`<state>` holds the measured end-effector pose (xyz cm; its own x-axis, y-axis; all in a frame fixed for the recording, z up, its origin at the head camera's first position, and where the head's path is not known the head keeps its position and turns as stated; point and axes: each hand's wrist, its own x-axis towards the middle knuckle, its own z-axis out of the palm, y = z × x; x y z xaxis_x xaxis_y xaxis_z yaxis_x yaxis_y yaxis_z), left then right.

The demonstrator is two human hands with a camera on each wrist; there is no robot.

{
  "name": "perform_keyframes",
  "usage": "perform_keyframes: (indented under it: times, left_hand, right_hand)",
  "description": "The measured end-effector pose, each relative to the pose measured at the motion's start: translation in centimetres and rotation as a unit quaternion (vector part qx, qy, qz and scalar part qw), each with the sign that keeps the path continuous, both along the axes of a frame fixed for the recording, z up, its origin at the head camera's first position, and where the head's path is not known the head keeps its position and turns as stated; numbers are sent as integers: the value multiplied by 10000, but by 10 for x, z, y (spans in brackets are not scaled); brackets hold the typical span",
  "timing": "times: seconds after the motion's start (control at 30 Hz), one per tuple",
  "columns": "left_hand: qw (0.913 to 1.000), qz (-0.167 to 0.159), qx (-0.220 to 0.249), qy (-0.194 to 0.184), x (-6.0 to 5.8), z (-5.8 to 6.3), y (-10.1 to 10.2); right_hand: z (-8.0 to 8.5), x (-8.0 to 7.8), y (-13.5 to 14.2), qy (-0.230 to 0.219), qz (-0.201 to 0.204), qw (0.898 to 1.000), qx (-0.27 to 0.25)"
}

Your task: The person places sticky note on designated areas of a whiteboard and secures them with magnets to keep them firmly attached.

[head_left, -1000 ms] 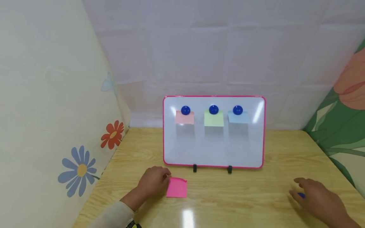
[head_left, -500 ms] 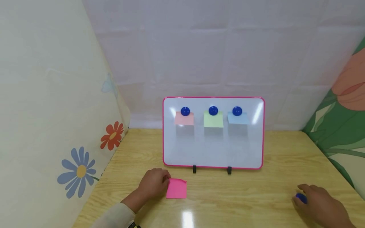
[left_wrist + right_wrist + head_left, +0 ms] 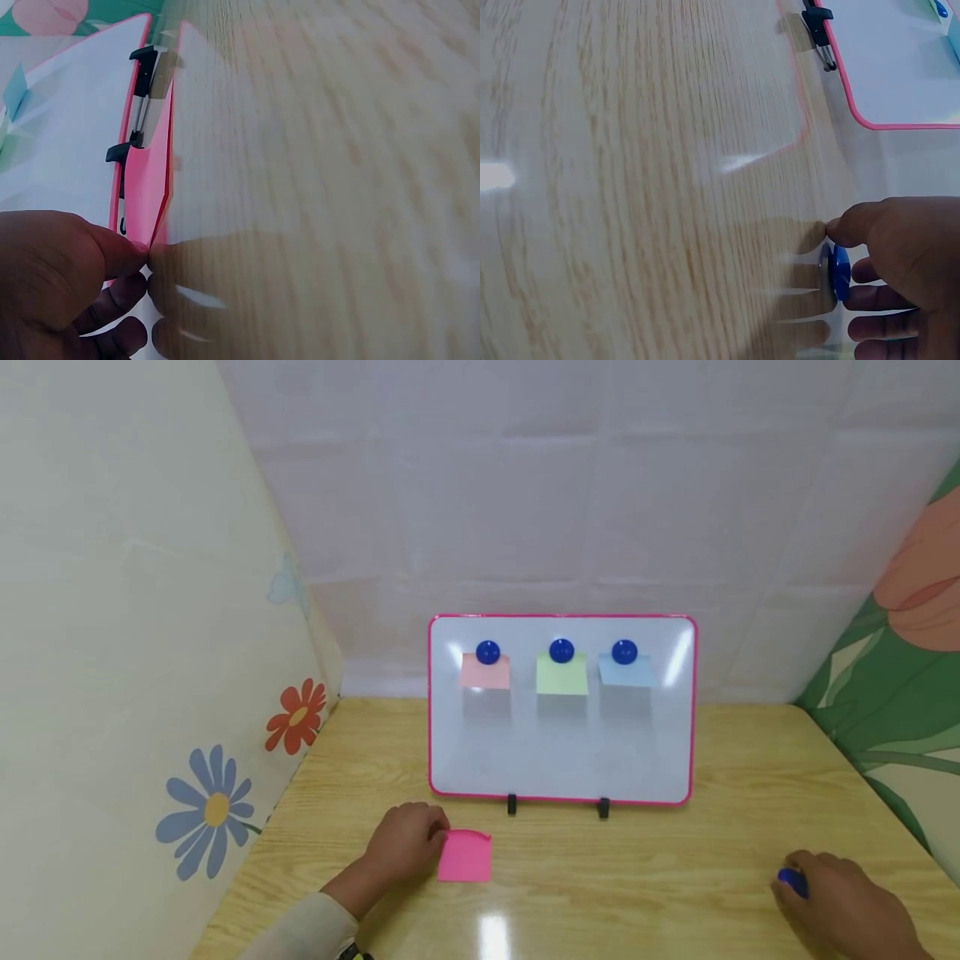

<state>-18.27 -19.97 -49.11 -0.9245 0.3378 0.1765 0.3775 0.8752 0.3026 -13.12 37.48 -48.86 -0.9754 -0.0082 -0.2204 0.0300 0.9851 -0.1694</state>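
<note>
My left hand (image 3: 407, 841) is at the left edge of a bright pink sticky note (image 3: 465, 857), which lies on the table with its far edge curling up. In the left wrist view, thumb and forefinger pinch a corner of the pink sticky note (image 3: 150, 180). Far to the right, my right hand (image 3: 847, 897) rests low at the table, fingers and thumb around a round blue magnet (image 3: 792, 882). The right wrist view shows the blue magnet (image 3: 841, 273) on the tabletop between thumb and fingers.
A pink-framed whiteboard (image 3: 562, 743) stands upright at the back on black clips (image 3: 603, 808). On it, blue magnets hold a salmon note (image 3: 485, 673), a green note (image 3: 562, 677) and a light blue note (image 3: 627, 672). A flowered wall covering (image 3: 202, 610) borders the table's left side.
My right hand has moved slightly right and its fingers have drawn in around the blue magnet, now more visible. My left hand and the pink sticky note have stayed put.
</note>
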Motion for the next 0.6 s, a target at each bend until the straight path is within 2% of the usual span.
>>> perform_keyframes:
  times: [0.17, 0.37, 0.6]
  left_hand:
    - [10000, 0, -7, -1, 0, 0, 0]
    - [10000, 5, 36, -25, 0, -1, -1]
    - [9997, -50, 215, 49, 0, 0, -2]
  right_hand:
    - [0, 0, 5, 52, 78, 10000, -29]
    - [-1, 1, 10, -312, -3, 9995, -77]
    - [-3, 1, 9, -443, -51, 9988, -220]
